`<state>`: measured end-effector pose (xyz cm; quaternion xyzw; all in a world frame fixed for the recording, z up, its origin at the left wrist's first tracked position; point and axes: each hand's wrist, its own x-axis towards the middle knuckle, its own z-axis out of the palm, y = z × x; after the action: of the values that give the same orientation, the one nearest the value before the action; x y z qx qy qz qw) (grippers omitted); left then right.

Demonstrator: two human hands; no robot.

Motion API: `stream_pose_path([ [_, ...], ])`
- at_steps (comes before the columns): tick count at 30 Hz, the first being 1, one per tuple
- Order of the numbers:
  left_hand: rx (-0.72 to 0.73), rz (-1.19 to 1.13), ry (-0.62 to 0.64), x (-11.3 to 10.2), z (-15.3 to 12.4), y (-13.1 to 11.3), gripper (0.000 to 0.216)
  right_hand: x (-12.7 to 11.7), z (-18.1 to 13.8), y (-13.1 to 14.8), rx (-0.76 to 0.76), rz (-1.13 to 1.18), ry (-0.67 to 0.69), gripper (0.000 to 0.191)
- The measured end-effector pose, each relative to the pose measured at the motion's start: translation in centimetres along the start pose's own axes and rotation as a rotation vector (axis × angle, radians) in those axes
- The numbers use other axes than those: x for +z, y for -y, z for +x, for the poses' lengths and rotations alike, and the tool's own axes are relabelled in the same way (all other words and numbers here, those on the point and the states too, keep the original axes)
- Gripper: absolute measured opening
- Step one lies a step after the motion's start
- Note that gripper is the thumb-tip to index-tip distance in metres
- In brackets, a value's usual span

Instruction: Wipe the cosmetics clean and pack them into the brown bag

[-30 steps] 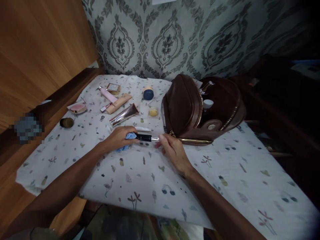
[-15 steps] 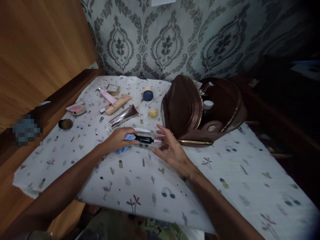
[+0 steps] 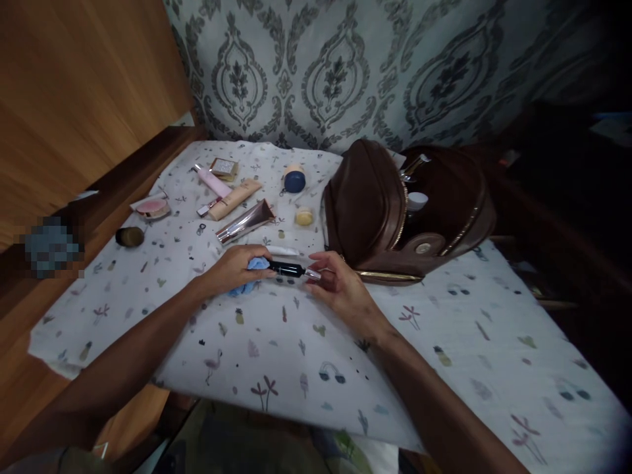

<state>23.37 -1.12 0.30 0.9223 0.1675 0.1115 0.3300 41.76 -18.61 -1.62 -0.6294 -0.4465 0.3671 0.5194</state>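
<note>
In the head view, a slim black tube (image 3: 287, 268) with a silver end (image 3: 312, 273) lies level between my two hands. My left hand (image 3: 241, 268) is closed on its left end through a crumpled blue cloth (image 3: 258, 263), part of which hangs below the fingers. My right hand (image 3: 338, 283) curls its thumb and fingers around the silver end. A white slim tube (image 3: 282, 251) lies on the tablecloth just beyond. Behind my left hand lies a shiny rose-gold tube (image 3: 245, 222).
A brown cosmetic bag (image 3: 365, 204) stands unzipped at right, with a white-capped item (image 3: 417, 200) inside. At left are a beige tube (image 3: 236, 199), pink tube (image 3: 213, 180), gold compact (image 3: 224, 168), pink blush compact (image 3: 153, 208) and brush (image 3: 130, 237). A navy-and-cream sponge case (image 3: 295, 179) and yellow item (image 3: 303, 216) lie mid-table.
My right hand's fingers have drawn in around the silver end of the black tube. The tube's right end has dipped slightly. The left hand keeps its hold; the view has shifted a little.
</note>
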Motion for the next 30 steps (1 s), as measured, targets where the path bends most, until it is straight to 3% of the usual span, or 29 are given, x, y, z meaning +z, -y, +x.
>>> stream_pose_path([
  [4,0.012,0.01,-0.002,0.1,0.0,0.2,0.034,-0.2,0.1,0.4,0.0,0.064,-0.011,0.029],
  [11,0.018,0.001,-0.02,0.1,0.1,0.2,0.033,-0.3,0.1,1.1,-0.014,0.089,0.001,0.03],
  [17,0.009,0.004,-0.008,0.0,0.0,0.0,0.034,-0.2,0.1,1.0,-0.044,0.028,-0.048,0.042],
  [23,0.018,-0.003,-0.014,0.1,-0.1,0.0,0.033,0.1,-0.2,0.7,-0.044,-0.239,-0.088,0.059],
  [30,0.007,-0.01,-0.013,0.1,0.0,0.3,0.033,0.1,-0.3,0.2,-0.004,-0.241,-0.093,0.064],
])
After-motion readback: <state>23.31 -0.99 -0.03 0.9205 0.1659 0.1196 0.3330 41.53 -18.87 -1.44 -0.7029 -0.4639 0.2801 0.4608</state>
